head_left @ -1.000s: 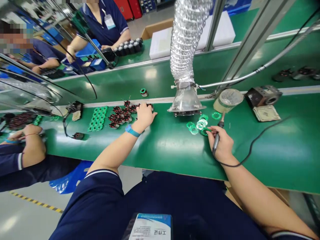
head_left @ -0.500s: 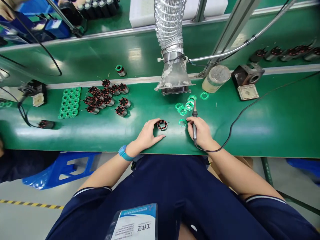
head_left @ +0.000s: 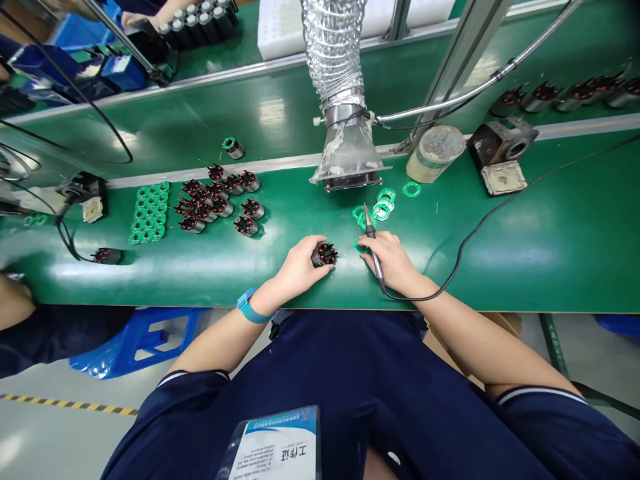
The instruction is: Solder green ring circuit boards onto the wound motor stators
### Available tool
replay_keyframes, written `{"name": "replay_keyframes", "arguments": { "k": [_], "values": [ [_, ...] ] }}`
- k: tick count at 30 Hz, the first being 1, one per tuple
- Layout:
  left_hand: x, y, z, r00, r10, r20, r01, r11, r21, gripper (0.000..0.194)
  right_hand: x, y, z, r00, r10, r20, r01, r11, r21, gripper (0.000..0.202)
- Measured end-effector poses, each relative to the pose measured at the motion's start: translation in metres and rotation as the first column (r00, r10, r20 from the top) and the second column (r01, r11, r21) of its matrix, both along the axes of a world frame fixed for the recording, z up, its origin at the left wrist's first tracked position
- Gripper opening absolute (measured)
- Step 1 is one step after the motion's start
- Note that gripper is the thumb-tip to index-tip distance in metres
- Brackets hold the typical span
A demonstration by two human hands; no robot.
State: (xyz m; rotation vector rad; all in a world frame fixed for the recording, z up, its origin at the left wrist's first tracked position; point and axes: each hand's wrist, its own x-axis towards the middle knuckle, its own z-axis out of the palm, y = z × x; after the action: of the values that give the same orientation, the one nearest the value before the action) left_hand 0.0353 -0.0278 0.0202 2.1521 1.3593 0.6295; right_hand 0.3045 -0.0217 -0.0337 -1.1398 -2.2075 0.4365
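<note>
My left hand (head_left: 300,268) has its thumb and fingers around a motor stator (head_left: 325,255) with copper windings, tilted with its wound end toward the right. In my right hand (head_left: 393,263) is a soldering iron (head_left: 375,257), its tip pointing up and away from me. A green ring board (head_left: 359,247) lies at the fingertips of that hand, partly covered by them. More green rings (head_left: 383,209) lie in a loose pile just beyond the iron's tip.
Several stators (head_left: 205,200) and a green board panel (head_left: 150,212) are at the left. A fume duct (head_left: 347,150) hangs at the back centre. Behind the rings are a round container (head_left: 435,155) and an iron stand (head_left: 503,150). Another person's arm (head_left: 15,303) shows far left.
The stator has tipped from upright onto its side, and my left fingers have closed round it. My right hand and the iron have shifted left, over the nearest ring board.
</note>
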Motion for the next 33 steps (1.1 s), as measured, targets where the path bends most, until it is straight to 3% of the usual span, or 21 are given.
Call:
{"name": "replay_keyframes", "arguments": {
  "k": [7,11,16,18,25,33],
  "values": [
    [0.01,0.005,0.007,0.985,-0.075,-0.154,0.064,0.995,-0.077,0.041,0.0,0.012,-0.006,0.987,0.141,-0.079,-0.146,0.988,-0.056,0.033],
    [0.012,0.008,0.005,0.986,-0.099,-0.136,0.087,0.992,-0.093,0.04,0.003,0.003,0.004,0.994,0.074,-0.083,-0.074,0.997,0.004,0.035],
    [0.012,0.01,-0.002,0.995,-0.095,0.034,0.097,0.994,-0.054,0.044,0.019,-0.029,0.023,0.969,-0.012,-0.246,0.022,0.999,0.037,0.068],
    [0.014,0.01,-0.007,0.991,-0.087,0.103,0.09,0.995,-0.03,0.044,0.024,-0.044,0.027,0.948,-0.062,-0.313,0.062,0.998,-0.008,0.071],
    [0.026,0.013,-0.014,0.993,-0.03,0.114,0.035,0.999,-0.037,0.043,0.013,-0.069,0.023,0.823,-0.323,-0.467,0.231,0.942,-0.244,0.021],
    [0.028,0.01,-0.013,0.997,-0.027,0.079,0.031,0.998,-0.049,0.041,0.007,-0.066,0.019,0.839,-0.328,-0.434,0.212,0.932,-0.295,0.017]
  ]
}}
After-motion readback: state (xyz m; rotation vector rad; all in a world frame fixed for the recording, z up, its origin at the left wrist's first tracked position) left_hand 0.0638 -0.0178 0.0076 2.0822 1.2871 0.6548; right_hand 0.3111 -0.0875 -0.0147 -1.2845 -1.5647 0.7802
